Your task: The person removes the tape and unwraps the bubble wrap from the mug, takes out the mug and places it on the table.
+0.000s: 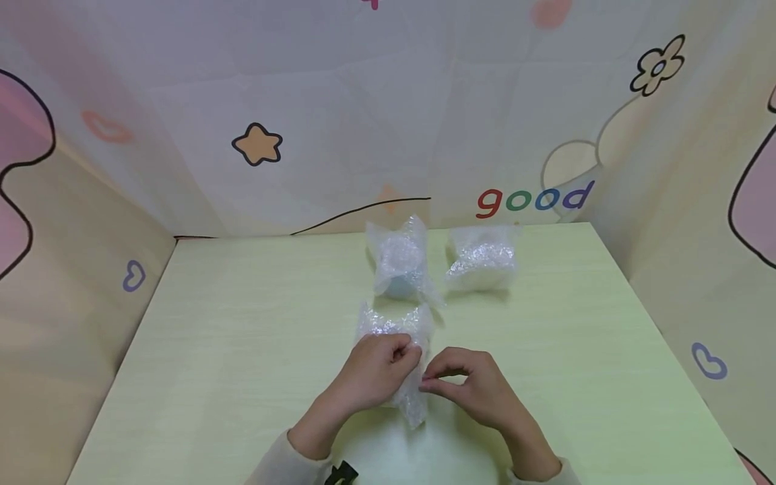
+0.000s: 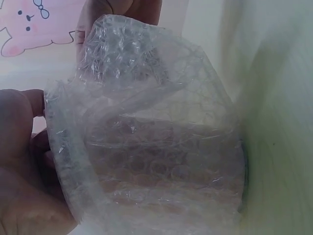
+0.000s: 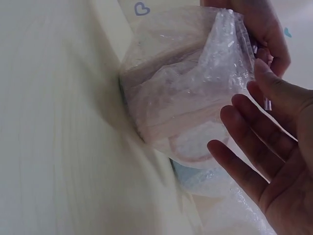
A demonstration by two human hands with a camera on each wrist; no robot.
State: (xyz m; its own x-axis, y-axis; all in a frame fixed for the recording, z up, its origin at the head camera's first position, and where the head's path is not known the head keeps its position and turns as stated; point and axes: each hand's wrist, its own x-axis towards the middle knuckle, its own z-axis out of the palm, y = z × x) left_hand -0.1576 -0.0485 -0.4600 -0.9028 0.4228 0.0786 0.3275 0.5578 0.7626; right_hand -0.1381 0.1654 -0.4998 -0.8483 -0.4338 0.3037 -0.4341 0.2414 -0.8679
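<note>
A bubble-wrapped parcel [image 1: 414,397] lies at the near middle of the table, with a pinkish thing showing dimly through the clear wrap [image 2: 166,161]. My left hand [image 1: 382,370] lies over its top, fingers curled on the wrap. From the right, my right hand [image 1: 473,384] brings thumb and forefinger together at the wrap's edge and pinches it; its other fingers [image 3: 244,142] are spread in the right wrist view. A small shiny clear strip [image 3: 267,104] shows by these fingertips; I cannot tell whether it is tape or wrap.
Just behind stands a second bubble-wrapped parcel [image 1: 400,259], bluish at its base. To its right is a third one [image 1: 483,259], whitish. The pale green table [image 1: 242,337] ends at a printed cloth backdrop [image 1: 339,135], with cloth sides at left and right.
</note>
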